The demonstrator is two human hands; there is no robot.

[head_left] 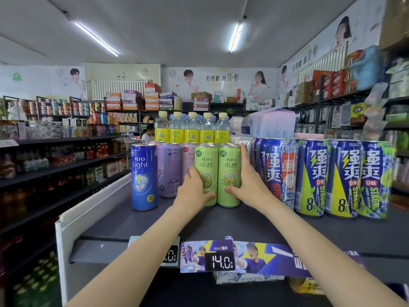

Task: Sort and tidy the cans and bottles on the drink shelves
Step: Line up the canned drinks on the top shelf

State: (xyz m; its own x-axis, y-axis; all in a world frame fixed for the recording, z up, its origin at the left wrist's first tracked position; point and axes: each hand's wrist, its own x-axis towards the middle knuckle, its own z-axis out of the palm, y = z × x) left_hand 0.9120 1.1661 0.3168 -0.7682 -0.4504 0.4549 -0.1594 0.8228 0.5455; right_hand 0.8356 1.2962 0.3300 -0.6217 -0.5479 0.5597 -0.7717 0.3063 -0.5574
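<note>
The left hand (pixel 194 191) wraps the lower part of the left green can (pixel 206 173), thumb across its front, while the right hand (pixel 245 185) clasps the right green can (pixel 229 173) from its outer side, fingers reaching up toward the rim and thumb curled low on the front. Both green cans stand upright, touching each other, on the dark shelf (pixel 221 224). Just beside the left green can stand a pink can (pixel 188 158) and a purple can (pixel 169 169), with a blue can (pixel 144 176) further out. On the right green can's other side stand tall blue-and-yellow cans (pixel 343 178). Behind the green cans are yellow-labelled bottles (pixel 192 127).
</note>
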